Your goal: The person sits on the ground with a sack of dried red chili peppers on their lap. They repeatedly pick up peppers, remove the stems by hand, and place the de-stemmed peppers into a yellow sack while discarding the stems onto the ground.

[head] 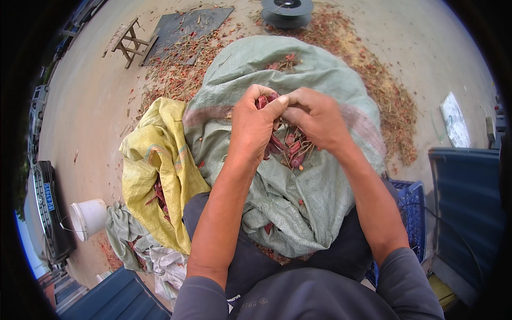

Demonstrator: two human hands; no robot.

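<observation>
Dark red dried chili peppers (262,102) are held in my left hand (256,120), its thumb pointing to the right. My right hand (318,118) meets that thumb, with its fingers pinched at the end of the same peppers; the exact spot between the fingertips is hidden. Both hands are above a large pale green woven sack (296,196) lying across my lap. Below them, more dried peppers with stems (295,150) rest in a fold of the sack. A smaller heap of pods and stems (285,63) lies on its far side.
A yellow woven sack (160,136) with peppers inside stands at left, near a white bucket (89,218). Beyond are a wooden stool (130,42), a dark mat (180,34), a grey spool (287,16) and scattered stems (384,96). A blue plastic crate (414,216) sits at right.
</observation>
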